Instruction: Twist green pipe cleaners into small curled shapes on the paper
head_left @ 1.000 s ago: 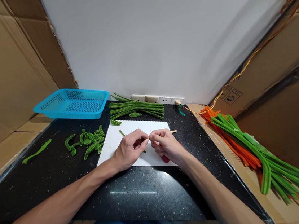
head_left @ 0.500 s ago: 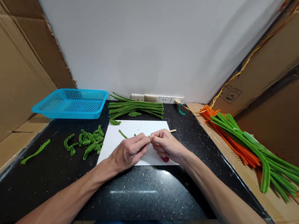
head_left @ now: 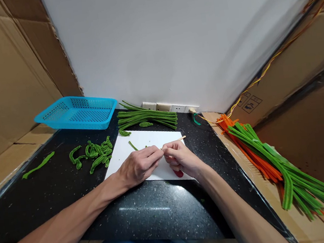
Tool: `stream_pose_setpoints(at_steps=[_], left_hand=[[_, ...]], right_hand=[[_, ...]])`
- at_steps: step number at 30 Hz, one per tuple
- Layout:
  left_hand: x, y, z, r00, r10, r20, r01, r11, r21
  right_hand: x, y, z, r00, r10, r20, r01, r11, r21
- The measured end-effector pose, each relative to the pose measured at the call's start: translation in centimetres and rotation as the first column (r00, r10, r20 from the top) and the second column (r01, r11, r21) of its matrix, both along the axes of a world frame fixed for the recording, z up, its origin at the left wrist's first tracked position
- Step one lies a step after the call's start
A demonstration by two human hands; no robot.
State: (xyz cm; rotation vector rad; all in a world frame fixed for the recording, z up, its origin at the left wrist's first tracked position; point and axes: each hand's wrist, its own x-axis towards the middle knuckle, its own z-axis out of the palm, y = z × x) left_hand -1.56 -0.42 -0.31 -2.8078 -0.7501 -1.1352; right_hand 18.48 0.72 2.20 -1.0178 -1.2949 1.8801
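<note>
My left hand [head_left: 142, 163] and my right hand [head_left: 181, 157] meet over a white sheet [head_left: 113, 157], fingertips pinched together. A thin wooden stick [head_left: 183, 138] runs behind my right hand, its far end poking out to the upper right. A pale bit shows between the fingertips, where both hands seem to grip the stick; anything else held there is hidden. Below my right hand, a red rounded object [head_left: 179, 173] is partly covered by the fingers. A short green fuzzy stem piece [head_left: 132, 145] lies on the sheet beyond my left hand.
Curled green fuzzy pieces [head_left: 97, 151] lie left of the sheet, with a flat green strip [head_left: 39, 165] farther left. Behind are a green stem bundle [head_left: 149, 117] and blue basket [head_left: 106, 122]. Green [head_left: 286, 169] and orange strips [head_left: 261, 164] rest on cardboard at right.
The stick's far end has swung up and slightly left. Both hands stay in nearly the same place, still pinched together.
</note>
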Motion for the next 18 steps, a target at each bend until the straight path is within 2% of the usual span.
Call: stream_pose_setpoints(at_steps=[4, 11, 14, 18], left_hand=[[0.29, -0.23, -0.15, 0.987, 0.058, 0.149, -0.035, 0.987, -0.156], [0.83, -0.53, 0.04, 0.955, 0.168, 0.243, -0.078, 0.936, -0.342], [0.98, -0.52, 0.27, 0.933, 0.222, 0.283, -0.054, 0.865, -0.499], [1.05, -0.34, 0.53, 0.912, 0.236, 0.336, 0.083, 0.696, -0.713]], right_hand=[[-0.16, -0.04, -0.02, 1.000, -0.001, -0.009, 0.002, 0.997, 0.080], [-0.18, 0.03, -0.50, 1.000, -0.008, -0.021, 0.012, 0.982, 0.190], [-0.20, -0.01, -0.57, 0.999, -0.034, 0.012, 0.030, 0.967, 0.252], [-0.16, -0.01, -0.55, 0.998, -0.023, 0.054, 0.006, 0.957, 0.289]])
